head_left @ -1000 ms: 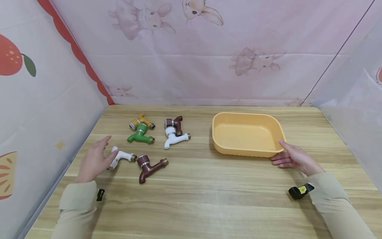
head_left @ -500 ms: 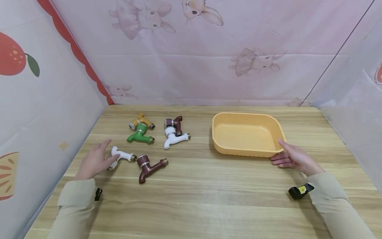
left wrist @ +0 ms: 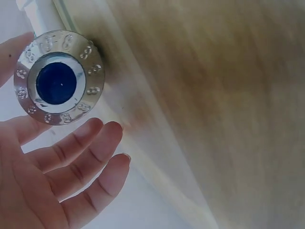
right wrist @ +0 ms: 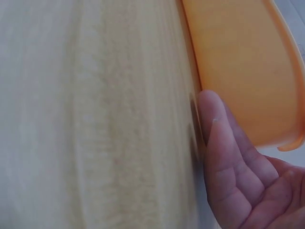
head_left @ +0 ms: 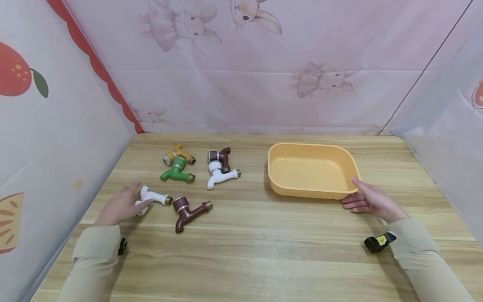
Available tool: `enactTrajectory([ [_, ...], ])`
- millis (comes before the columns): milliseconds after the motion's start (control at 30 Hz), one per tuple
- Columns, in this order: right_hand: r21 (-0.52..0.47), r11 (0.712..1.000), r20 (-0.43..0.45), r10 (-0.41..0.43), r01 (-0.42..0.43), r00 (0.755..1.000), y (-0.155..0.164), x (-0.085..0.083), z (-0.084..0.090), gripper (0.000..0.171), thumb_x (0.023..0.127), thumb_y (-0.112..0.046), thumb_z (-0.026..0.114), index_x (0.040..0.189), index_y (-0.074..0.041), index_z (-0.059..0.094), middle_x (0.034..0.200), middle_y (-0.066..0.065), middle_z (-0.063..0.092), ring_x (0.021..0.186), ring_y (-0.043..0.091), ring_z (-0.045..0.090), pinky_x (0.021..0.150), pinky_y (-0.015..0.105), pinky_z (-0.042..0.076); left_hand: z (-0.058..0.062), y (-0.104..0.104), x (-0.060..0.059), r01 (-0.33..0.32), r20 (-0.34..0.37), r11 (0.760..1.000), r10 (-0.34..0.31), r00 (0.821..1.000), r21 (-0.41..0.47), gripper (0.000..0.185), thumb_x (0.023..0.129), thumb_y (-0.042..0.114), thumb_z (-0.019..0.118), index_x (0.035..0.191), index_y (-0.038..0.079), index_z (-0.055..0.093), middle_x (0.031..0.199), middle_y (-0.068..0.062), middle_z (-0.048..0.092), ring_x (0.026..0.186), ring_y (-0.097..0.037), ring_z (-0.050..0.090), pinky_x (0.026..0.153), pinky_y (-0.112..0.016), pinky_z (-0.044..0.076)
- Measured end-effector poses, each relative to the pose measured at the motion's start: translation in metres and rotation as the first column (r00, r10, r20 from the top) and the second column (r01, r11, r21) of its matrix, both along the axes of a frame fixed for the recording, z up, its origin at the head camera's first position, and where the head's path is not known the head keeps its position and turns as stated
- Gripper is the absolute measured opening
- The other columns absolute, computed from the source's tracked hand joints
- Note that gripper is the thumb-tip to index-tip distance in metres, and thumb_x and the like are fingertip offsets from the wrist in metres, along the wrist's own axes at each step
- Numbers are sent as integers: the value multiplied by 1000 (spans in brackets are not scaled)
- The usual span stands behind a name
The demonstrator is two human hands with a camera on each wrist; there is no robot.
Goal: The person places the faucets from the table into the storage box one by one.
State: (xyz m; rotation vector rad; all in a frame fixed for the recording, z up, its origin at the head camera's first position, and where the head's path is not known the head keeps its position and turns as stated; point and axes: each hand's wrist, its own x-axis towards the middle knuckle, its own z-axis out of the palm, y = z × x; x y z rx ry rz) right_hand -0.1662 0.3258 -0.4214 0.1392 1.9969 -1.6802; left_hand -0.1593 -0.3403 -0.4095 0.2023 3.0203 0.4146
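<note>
On the left of the table, my left hand point(head_left: 118, 206) is around the knob end of a white faucet point(head_left: 155, 196). In the left wrist view the faucet's silver knob with a blue centre point(left wrist: 57, 82) sits between thumb and index finger, and the other fingers are spread and loosely extended. At the right, my right hand point(head_left: 377, 203) holds the near right corner of a yellow-orange plastic basin point(head_left: 307, 192), thumb over the rim and fingers outside. Its fingers point(right wrist: 221, 152) lie low along the basin's outer wall in the right wrist view.
A maroon faucet point(head_left: 191, 215) lies just right of the white one. Behind are a green faucet point(head_left: 177, 172) against a yellow faucet point(head_left: 180, 152), and another white faucet point(head_left: 222, 177) against a second maroon faucet point(head_left: 225, 159). Fabric walls point(head_left: 241, 100) border the wooden table point(head_left: 256, 251).
My left hand has lowered over the white faucet, its thumb and fingers coming down around the knob end. The right hand and the basin stay in place.
</note>
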Motion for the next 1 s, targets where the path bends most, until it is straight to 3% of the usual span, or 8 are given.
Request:
enactTrajectory([
  [133,-1,1000,-1,1,-1,1000,0,0,1,73,95,-51,28,126,15,28,90,11,68,82,22,66,70,34,53,-2,-1,0,1,14,1000,-1,1000,1,82,85,50,55,132,-13,31,119,-40,41,104,-50,44,78,-61,39],
  [233,-3,1000,2,-2,2,1000,-1,0,1,73,95,-51,28,128,15,27,90,11,68,82,22,66,70,34,53,-3,-2,0,9,19,1000,-9,1000,13,79,85,49,56,131,-11,34,103,-32,52,85,-38,53,67,-49,45],
  [333,-3,1000,5,-3,3,1000,-1,0,1,76,95,-52,28,129,16,23,90,11,68,83,22,66,71,34,52,-3,-2,0,28,16,999,-29,999,35,73,85,45,59,129,-10,36,91,-21,56,73,-26,51,60,-41,44],
  [533,-5,1000,-2,-2,2,1000,-2,1,1,77,95,-52,28,129,17,22,90,11,68,82,22,66,70,34,53,-4,-1,3,53,12,997,-53,998,50,69,84,37,62,127,-12,37,90,-20,57,73,-26,52,63,-45,45],
  [833,-2,1000,-5,-6,6,1000,-1,2,1,77,95,-51,28,130,17,23,90,12,68,82,22,66,70,34,53,-5,-1,3,76,-2,994,-76,997,79,65,81,29,67,123,-13,39,76,-9,54,66,-20,49,57,-37,42],
  [1000,2,1000,-3,-9,9,1000,-1,3,2,75,95,-52,29,126,16,29,89,11,68,82,22,66,70,34,53,-6,-1,3,52,14,995,-53,999,85,66,81,27,66,124,-16,38,84,-17,57,70,-23,51,60,-39,44],
])
